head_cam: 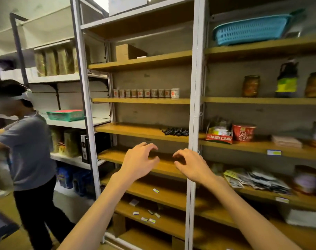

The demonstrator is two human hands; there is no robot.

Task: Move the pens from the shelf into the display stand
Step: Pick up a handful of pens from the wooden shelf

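We've got both hands empty, left hand (139,161) and right hand (191,165) with fingers loosely curled, while the pens (175,132) lie one shelf (132,129) up, above-right of the fingers, nearer the right hand, long axes probably front-to-back (blurry).

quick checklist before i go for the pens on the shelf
1. Pens located: ok, the dark pens lie in a row on the shelf board, by the white upright.
2. Left hand free: ok, fingers loosely curled, holding nothing.
3. Right hand free: ok, also holding nothing.
4. Path to pens: ok, both hands hover below that shelf, nothing between.
5. Display stand located: not ok, none in view.
6. Pen count: cannot tell, too blurred.
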